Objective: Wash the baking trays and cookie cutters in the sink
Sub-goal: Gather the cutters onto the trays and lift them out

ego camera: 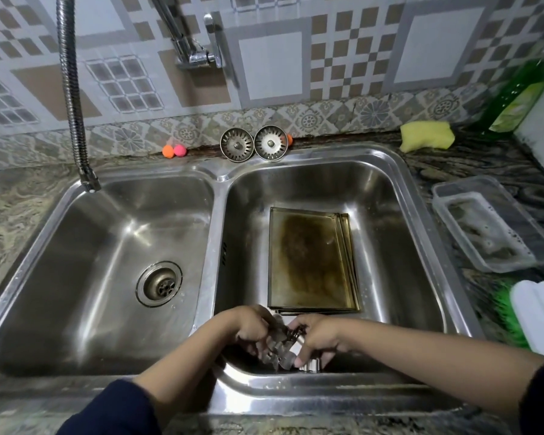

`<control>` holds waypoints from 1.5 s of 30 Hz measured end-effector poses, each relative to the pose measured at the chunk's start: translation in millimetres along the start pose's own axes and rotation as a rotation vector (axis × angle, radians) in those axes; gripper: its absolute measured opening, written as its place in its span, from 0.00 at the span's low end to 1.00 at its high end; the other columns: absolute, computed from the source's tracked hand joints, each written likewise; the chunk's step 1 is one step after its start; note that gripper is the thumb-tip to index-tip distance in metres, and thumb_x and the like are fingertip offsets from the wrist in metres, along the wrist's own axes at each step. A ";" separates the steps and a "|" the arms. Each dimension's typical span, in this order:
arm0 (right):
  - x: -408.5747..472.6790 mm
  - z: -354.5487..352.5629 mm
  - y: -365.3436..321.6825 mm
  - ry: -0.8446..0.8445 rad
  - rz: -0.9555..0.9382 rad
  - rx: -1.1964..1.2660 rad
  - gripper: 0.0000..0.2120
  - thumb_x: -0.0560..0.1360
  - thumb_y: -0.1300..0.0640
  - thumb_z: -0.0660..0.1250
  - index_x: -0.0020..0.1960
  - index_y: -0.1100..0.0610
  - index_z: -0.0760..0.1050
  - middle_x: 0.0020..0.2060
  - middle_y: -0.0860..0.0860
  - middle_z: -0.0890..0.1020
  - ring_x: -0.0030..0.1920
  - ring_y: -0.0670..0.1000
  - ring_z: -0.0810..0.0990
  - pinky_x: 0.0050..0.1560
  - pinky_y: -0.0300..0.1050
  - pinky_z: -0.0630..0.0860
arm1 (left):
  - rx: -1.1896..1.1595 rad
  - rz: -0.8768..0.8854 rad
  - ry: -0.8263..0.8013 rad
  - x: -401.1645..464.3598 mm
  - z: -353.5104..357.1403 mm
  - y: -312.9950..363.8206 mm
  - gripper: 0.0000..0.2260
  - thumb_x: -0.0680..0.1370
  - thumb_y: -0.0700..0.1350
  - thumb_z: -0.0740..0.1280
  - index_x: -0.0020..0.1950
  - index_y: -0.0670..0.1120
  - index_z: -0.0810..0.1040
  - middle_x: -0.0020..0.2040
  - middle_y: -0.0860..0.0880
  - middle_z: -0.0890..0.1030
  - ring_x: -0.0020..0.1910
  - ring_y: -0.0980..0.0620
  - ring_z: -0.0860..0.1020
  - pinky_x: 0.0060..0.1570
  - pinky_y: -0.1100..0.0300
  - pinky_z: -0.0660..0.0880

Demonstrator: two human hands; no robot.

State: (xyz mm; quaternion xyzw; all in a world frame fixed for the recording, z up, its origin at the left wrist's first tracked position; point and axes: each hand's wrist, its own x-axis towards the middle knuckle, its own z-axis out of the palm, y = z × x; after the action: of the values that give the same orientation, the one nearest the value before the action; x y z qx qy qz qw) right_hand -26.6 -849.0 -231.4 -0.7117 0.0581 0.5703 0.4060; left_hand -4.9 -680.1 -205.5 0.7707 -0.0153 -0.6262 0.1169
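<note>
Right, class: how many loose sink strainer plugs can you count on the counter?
2: the left strainer plug and the right strainer plug stand side by side behind the sink, against the tiles.

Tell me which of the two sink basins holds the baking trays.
The right basin. The stained trays lie stacked on its floor, while the left basin shows only its open drain.

The double-bowl stainless-steel sink (pixel 399 196) has a brushed, glossy finish with bright reflections. The stacked rectangular metal baking trays (pixel 308 262), centre right of the frame, are dull, brown-stained and matt. The small shiny metal cookie cutters (pixel 283 350) at lower centre are polished. The flexible chrome faucet hose (pixel 71 89), upper left, is ribbed and glossy. The clear plastic rectangular container (pixel 490 224) at right is smooth. The yellow sponge (pixel 426 136), upper right, looks soft and matt.
</note>
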 end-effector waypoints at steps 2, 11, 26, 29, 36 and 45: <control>-11.6 -3.6 -3.0 -0.013 -0.010 0.063 0.34 0.67 0.68 0.75 0.67 0.49 0.68 0.64 0.53 0.72 0.60 0.55 0.76 0.50 0.52 0.81 | -0.061 -0.001 0.031 -10.8 -2.5 3.0 0.20 0.78 0.34 0.64 0.69 0.37 0.67 0.35 0.48 0.76 0.32 0.56 0.71 0.29 0.69 0.69; -55.2 -69.2 -36.4 0.091 -0.167 0.166 0.29 0.65 0.70 0.75 0.60 0.48 0.73 0.57 0.54 0.80 0.54 0.55 0.82 0.48 0.51 0.80 | -0.456 0.265 0.413 -57.6 -48.2 31.6 0.20 0.71 0.34 0.71 0.59 0.49 0.72 0.55 0.49 0.78 0.39 0.51 0.80 0.29 0.64 0.76; -19.6 -69.0 8.9 0.763 -0.323 0.101 0.33 0.70 0.54 0.74 0.72 0.46 0.64 0.70 0.49 0.67 0.69 0.52 0.68 0.64 0.47 0.71 | -0.288 0.190 0.766 8.7 -31.6 32.8 0.34 0.71 0.49 0.69 0.74 0.61 0.57 0.73 0.45 0.48 0.71 0.39 0.55 0.71 0.45 0.60; -14.2 -75.7 20.7 0.905 -0.204 0.209 0.29 0.73 0.49 0.70 0.71 0.46 0.65 0.72 0.51 0.65 0.71 0.56 0.64 0.67 0.54 0.66 | -0.411 0.224 0.750 16.7 -24.5 35.0 0.37 0.72 0.56 0.69 0.75 0.62 0.53 0.75 0.47 0.42 0.74 0.38 0.51 0.72 0.41 0.56; 1.3 -74.1 14.0 0.825 -0.149 0.406 0.27 0.78 0.48 0.64 0.74 0.49 0.61 0.74 0.53 0.63 0.73 0.57 0.63 0.68 0.52 0.64 | -0.495 0.235 0.682 27.2 -12.6 47.3 0.43 0.66 0.70 0.66 0.74 0.67 0.45 0.76 0.42 0.38 0.75 0.35 0.52 0.72 0.46 0.59; -9.9 -57.3 8.6 0.819 -0.388 0.418 0.28 0.75 0.47 0.68 0.72 0.42 0.62 0.74 0.47 0.62 0.73 0.51 0.62 0.67 0.52 0.64 | -0.509 0.238 0.793 23.9 -12.0 45.2 0.38 0.66 0.73 0.62 0.72 0.70 0.51 0.76 0.41 0.44 0.74 0.33 0.52 0.69 0.43 0.60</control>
State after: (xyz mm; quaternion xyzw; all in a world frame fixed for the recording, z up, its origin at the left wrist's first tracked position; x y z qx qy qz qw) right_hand 9.2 -895.4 -226.2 -0.7783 0.1926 0.1340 0.5824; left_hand 17.4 -726.2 -217.2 0.8897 0.0961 -0.2503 0.3695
